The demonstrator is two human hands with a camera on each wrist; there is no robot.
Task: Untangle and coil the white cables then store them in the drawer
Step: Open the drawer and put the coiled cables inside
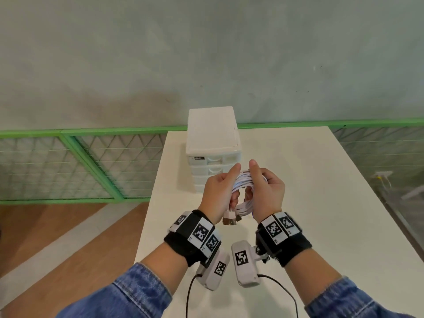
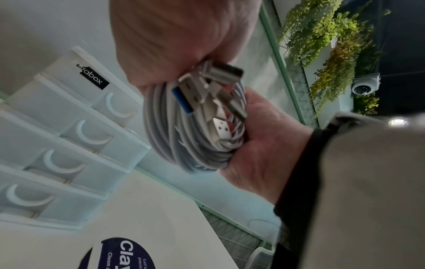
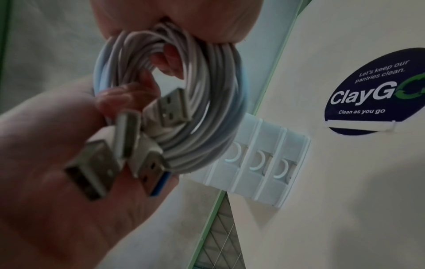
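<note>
Here, coiled white cables point(image 1: 242, 191) gripped between both hands, above table point(image 1: 321, 203).

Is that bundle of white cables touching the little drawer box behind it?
Apart. In the left wrist view the white cables, held in both hands, hang clear of the drawer box, wall showing between them.

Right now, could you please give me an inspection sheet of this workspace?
Surface: white table, a round "ClayGo" sticker on it.
Job's things: white cables wound into one coil, held above the table; USB plugs hang loose; drawer unit stands at the table's far edge, drawers closed.
Clutter: nothing seen.
Hands: left hand and right hand both grip the coil.
Cables: black leads run from the wrist cameras.
Surroundings: grey wall, green mesh railing, wooden floor, plants, a security camera.
</note>
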